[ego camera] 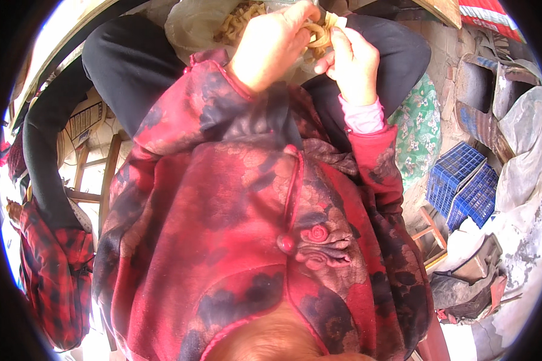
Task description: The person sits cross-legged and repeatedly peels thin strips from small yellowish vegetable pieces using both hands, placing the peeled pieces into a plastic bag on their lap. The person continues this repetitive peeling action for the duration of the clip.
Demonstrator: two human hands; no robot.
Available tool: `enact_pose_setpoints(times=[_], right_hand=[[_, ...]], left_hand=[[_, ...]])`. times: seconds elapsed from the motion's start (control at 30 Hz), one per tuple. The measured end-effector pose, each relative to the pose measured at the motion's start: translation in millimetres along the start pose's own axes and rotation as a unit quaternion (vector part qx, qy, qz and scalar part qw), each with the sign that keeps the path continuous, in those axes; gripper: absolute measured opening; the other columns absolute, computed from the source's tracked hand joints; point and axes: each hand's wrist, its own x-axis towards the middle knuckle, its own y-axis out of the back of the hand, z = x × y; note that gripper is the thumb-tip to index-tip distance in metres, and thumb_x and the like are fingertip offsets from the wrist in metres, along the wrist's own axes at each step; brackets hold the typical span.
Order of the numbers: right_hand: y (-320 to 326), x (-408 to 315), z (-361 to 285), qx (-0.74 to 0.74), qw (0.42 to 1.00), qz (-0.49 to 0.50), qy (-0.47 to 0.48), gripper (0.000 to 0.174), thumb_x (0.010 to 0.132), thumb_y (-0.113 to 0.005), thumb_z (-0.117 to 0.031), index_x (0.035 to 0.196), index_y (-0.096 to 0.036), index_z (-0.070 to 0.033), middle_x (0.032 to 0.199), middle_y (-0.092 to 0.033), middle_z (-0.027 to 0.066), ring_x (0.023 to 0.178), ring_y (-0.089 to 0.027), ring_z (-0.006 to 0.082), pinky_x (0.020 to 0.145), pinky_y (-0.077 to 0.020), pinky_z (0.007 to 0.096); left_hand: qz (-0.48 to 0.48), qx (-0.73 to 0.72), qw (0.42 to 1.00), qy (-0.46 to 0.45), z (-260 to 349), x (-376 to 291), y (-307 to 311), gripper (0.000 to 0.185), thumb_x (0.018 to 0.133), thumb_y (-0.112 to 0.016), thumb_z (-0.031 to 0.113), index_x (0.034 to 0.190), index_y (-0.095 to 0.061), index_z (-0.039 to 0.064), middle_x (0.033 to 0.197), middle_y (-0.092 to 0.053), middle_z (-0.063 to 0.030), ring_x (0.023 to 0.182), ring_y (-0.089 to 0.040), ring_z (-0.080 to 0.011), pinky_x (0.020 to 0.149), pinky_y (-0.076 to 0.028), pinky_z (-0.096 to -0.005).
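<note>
Near the top edge, my left hand [271,49] has its fingers on a bundle of pale yellow, curled strips [318,38]; the strips' material is not certain. My right hand [352,63] pinches the same bundle from the other side between thumb and fingers. Behind and left of my left hand, more crinkled yellowish pieces [239,22] lie in a translucent plastic bag [180,27] between my knees. Part of the bag and the far side of the bundle are hidden by my hands.
Blue plastic crates [463,185] stand at the right beside a green patterned cloth [418,131] and hollow blocks [474,85]. A wooden board's edge [438,11] is at the top. At the left are a wooden frame [110,176] and another person's plaid sleeve or garment [49,270].
</note>
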Motion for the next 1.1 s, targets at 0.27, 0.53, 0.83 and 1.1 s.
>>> enact_pose_setpoints(times=[0.27, 0.53, 0.83, 1.1], right_hand=[[15, 7, 14, 0.166, 0.947, -0.228, -0.151, 0.028, 0.098, -0.043, -0.025, 0.101, -0.056, 0.0, 0.08, -0.063, 0.0099, 0.049, -0.048, 0.0065, 0.043, -0.0336, 0.0191], [-11, 0, 10, 0.063, 0.997, -0.047, 0.011, 0.023, 0.089, -0.062, -0.011, 0.106, -0.057, 0.004, 0.082, -0.067, 0.0111, 0.059, -0.064, 0.0127, 0.05, -0.0497, 0.0216], [1, 6, 18, 0.167, 0.977, -0.092, -0.092, 0.027, 0.094, -0.053, -0.013, 0.113, -0.057, 0.005, 0.104, -0.064, 0.0142, 0.093, -0.065, 0.0205, 0.08, -0.0536, 0.0295], [4, 13, 50, 0.425, 0.881, -0.136, -0.16, 0.026, 0.091, -0.057, -0.011, 0.111, -0.057, 0.004, 0.109, -0.061, 0.0128, 0.101, -0.061, 0.0223, 0.087, -0.0537, 0.0367]], left_hand=[[-0.175, -0.298, 0.938, -0.02, -25, 7, 7, 0.019, 0.084, -0.055, -0.007, 0.102, -0.056, 0.0, 0.085, -0.058, -0.0075, 0.074, -0.06, -0.0154, 0.067, -0.05, -0.0274], [-0.038, -0.257, 0.962, 0.088, -31, -3, -3, 0.012, 0.086, -0.059, -0.001, 0.097, -0.06, -0.001, 0.087, -0.063, -0.0047, 0.081, -0.062, -0.0124, 0.073, -0.051, -0.0257], [-0.121, -0.378, 0.897, 0.193, -22, 3, 13, 0.007, 0.084, -0.062, -0.004, 0.089, -0.058, 0.0, 0.077, -0.059, -0.0001, 0.071, -0.056, -0.0072, 0.065, -0.047, -0.0207], [-0.094, -0.176, 0.975, 0.095, -24, 5, 14, 0.008, 0.083, -0.063, 0.0, 0.085, -0.055, 0.002, 0.077, -0.056, -0.0002, 0.073, -0.055, -0.0089, 0.061, -0.045, -0.0246]])
